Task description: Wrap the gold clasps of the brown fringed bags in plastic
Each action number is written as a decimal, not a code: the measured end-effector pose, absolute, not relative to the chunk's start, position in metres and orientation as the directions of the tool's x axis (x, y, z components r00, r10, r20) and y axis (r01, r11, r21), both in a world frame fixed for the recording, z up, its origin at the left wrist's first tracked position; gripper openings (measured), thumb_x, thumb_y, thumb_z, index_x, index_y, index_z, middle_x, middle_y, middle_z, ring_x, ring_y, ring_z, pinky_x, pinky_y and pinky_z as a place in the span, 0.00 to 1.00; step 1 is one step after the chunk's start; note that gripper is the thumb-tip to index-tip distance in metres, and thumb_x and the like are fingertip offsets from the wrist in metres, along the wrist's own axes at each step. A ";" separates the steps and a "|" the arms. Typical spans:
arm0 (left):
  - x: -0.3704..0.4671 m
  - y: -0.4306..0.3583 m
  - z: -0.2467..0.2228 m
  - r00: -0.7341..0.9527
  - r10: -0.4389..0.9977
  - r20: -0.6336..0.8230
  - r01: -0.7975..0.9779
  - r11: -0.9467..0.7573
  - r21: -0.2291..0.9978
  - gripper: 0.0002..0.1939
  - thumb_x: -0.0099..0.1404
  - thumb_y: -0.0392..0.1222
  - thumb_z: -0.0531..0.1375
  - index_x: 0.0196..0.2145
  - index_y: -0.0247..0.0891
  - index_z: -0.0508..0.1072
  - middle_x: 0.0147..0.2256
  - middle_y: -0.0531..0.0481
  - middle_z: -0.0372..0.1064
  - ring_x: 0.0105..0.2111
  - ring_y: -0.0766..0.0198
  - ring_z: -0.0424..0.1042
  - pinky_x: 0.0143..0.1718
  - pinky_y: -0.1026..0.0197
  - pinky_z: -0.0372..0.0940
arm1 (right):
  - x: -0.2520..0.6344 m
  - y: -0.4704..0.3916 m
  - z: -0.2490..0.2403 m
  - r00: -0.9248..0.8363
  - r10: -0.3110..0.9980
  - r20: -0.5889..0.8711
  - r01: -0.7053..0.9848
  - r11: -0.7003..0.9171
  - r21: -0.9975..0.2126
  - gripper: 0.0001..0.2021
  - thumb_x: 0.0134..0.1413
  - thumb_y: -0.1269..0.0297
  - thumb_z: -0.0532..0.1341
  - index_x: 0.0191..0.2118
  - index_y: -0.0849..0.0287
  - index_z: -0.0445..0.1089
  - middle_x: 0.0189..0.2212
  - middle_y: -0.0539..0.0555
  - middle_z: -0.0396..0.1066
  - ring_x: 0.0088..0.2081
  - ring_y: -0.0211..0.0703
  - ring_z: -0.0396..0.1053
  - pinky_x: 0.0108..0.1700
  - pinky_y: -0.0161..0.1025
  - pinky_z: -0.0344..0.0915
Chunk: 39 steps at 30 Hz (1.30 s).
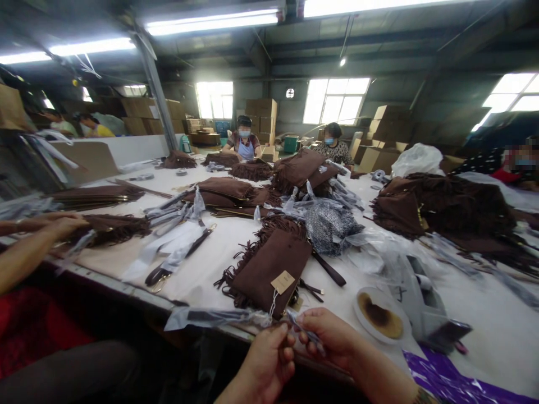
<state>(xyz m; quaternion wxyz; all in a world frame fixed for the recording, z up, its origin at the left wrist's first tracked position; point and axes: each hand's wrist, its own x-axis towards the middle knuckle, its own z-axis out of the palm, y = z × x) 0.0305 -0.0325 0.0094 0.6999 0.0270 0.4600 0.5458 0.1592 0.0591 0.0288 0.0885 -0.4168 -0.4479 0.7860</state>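
A dark brown fringed bag (269, 264) lies flat at the table's near edge, with a tan hang tag (282, 281) on a white string. Just below its near corner, my left hand (272, 356) is closed, fingertips pinched together; what is between them is hidden. My right hand (326, 336), beside it, pinches a piece of clear plastic wrap (301, 324). A strap in a clear plastic sleeve (219, 318) stretches left from the bag's corner along the edge. A dark wrist strap (330, 268) sticks out to the bag's right.
A tape dispenser (425, 303), a tape roll (379, 315) and purple plastic (458, 373) are at right. Stacked brown bags (227, 191) and a fringed heap (455, 207) lie farther back. At left, a co-worker's hands (63, 224) touch another bag. People sit across the table.
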 end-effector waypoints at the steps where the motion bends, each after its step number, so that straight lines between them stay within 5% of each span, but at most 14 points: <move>1: 0.032 -0.031 0.008 -0.050 0.780 -0.624 -0.740 0.390 0.548 0.10 0.61 0.44 0.64 0.32 0.33 0.70 0.26 0.55 0.66 0.18 0.77 0.59 0.17 0.74 0.55 | 0.159 0.058 0.028 -0.625 0.533 -0.571 0.247 -0.559 -0.791 0.10 0.42 0.58 0.61 0.26 0.61 0.66 0.18 0.46 0.65 0.14 0.28 0.55 0.16 0.29 0.42; 4: 0.034 -0.030 0.007 -0.158 0.741 -0.652 -0.713 0.371 0.595 0.09 0.58 0.40 0.64 0.29 0.34 0.68 0.23 0.56 0.65 0.16 0.77 0.56 0.16 0.74 0.53 | 0.159 0.056 0.024 -0.539 0.663 -0.520 0.380 -0.360 -0.852 0.09 0.48 0.58 0.59 0.26 0.59 0.65 0.17 0.46 0.66 0.15 0.32 0.56 0.18 0.32 0.47; 7: 0.035 -0.031 0.010 -0.239 0.735 -0.634 -0.680 0.339 0.650 0.11 0.55 0.42 0.66 0.28 0.35 0.67 0.21 0.56 0.64 0.15 0.77 0.53 0.16 0.73 0.52 | 0.159 0.053 0.023 -0.512 0.785 -0.348 0.586 0.023 -0.810 0.11 0.53 0.61 0.59 0.23 0.59 0.67 0.17 0.49 0.69 0.19 0.36 0.61 0.24 0.34 0.52; 10: 0.034 -0.031 0.011 -0.301 0.754 -0.584 -0.631 0.302 0.714 0.13 0.52 0.44 0.66 0.27 0.35 0.68 0.21 0.55 0.65 0.15 0.77 0.52 0.15 0.73 0.49 | 0.160 0.048 0.023 -0.599 0.796 -0.081 0.688 0.460 -0.561 0.12 0.58 0.66 0.57 0.24 0.59 0.71 0.23 0.53 0.73 0.26 0.39 0.66 0.28 0.38 0.50; 13: 0.033 -0.029 0.008 -0.357 0.767 -0.534 -0.558 0.283 0.780 0.13 0.51 0.46 0.65 0.24 0.35 0.67 0.19 0.55 0.62 0.14 0.77 0.50 0.15 0.72 0.46 | 0.160 0.042 0.019 -0.754 0.633 0.175 0.599 0.772 -0.213 0.08 0.55 0.73 0.59 0.28 0.59 0.72 0.25 0.55 0.74 0.26 0.43 0.67 0.29 0.42 0.47; 17: 0.036 -0.027 0.006 -0.392 0.777 -0.493 -0.451 0.305 0.839 0.15 0.51 0.49 0.64 0.20 0.36 0.66 0.13 0.59 0.53 0.12 0.75 0.48 0.15 0.70 0.44 | 0.159 0.036 0.013 -0.835 0.372 0.405 0.442 0.892 0.092 0.08 0.52 0.76 0.61 0.26 0.57 0.67 0.23 0.52 0.70 0.25 0.46 0.65 0.30 0.44 0.48; 23: 0.034 -0.035 0.015 -0.369 0.876 -0.309 -0.146 0.274 0.951 0.11 0.55 0.49 0.63 0.27 0.37 0.73 0.19 0.49 0.65 0.22 0.61 0.65 0.22 0.63 0.60 | 0.157 0.028 0.001 -0.830 0.354 0.431 0.463 0.869 0.176 0.06 0.50 0.75 0.62 0.29 0.57 0.68 0.23 0.51 0.69 0.24 0.47 0.65 0.30 0.45 0.51; 26: 0.028 -0.037 0.016 -0.319 0.937 -0.140 0.159 0.199 0.967 0.08 0.53 0.42 0.63 0.31 0.38 0.76 0.27 0.40 0.72 0.34 0.50 0.72 0.36 0.56 0.66 | 0.157 0.028 -0.006 -0.823 0.371 0.429 0.453 0.885 0.105 0.06 0.49 0.77 0.62 0.29 0.58 0.69 0.23 0.52 0.71 0.25 0.46 0.67 0.30 0.44 0.52; 29: 0.023 -0.036 0.015 -0.256 0.955 -0.152 0.436 0.254 0.863 0.15 0.50 0.36 0.62 0.38 0.35 0.77 0.26 0.36 0.71 0.32 0.43 0.72 0.41 0.46 0.65 | 0.157 0.029 -0.007 -0.758 0.578 0.301 0.557 0.815 -0.161 0.07 0.51 0.77 0.60 0.27 0.59 0.70 0.25 0.54 0.75 0.26 0.44 0.69 0.30 0.41 0.51; 32: 0.016 -0.032 0.023 -0.077 0.990 -0.117 0.550 0.140 0.823 0.16 0.52 0.36 0.62 0.40 0.34 0.78 0.24 0.36 0.70 0.29 0.42 0.73 0.40 0.43 0.65 | 0.159 0.032 -0.002 -0.589 0.806 0.059 0.650 0.516 -0.558 0.10 0.55 0.72 0.57 0.25 0.59 0.71 0.27 0.55 0.77 0.29 0.42 0.71 0.30 0.38 0.53; 34: 0.007 -0.027 0.035 0.051 0.998 0.024 0.562 -0.048 0.826 0.11 0.58 0.38 0.61 0.39 0.38 0.79 0.29 0.35 0.72 0.32 0.44 0.74 0.41 0.47 0.66 | 0.159 0.033 0.002 -0.511 0.858 -0.060 0.569 0.286 -0.771 0.11 0.56 0.68 0.57 0.24 0.59 0.71 0.26 0.53 0.77 0.30 0.41 0.71 0.30 0.36 0.56; 39: -0.038 -0.014 0.064 -0.110 0.907 0.407 0.761 -0.187 0.621 0.18 0.66 0.36 0.53 0.51 0.39 0.74 0.42 0.39 0.73 0.45 0.51 0.73 0.50 0.51 0.67 | 0.153 0.039 0.012 -0.452 0.848 -0.275 0.227 -0.189 -0.955 0.18 0.51 0.49 0.60 0.23 0.59 0.67 0.17 0.49 0.69 0.18 0.34 0.60 0.22 0.34 0.52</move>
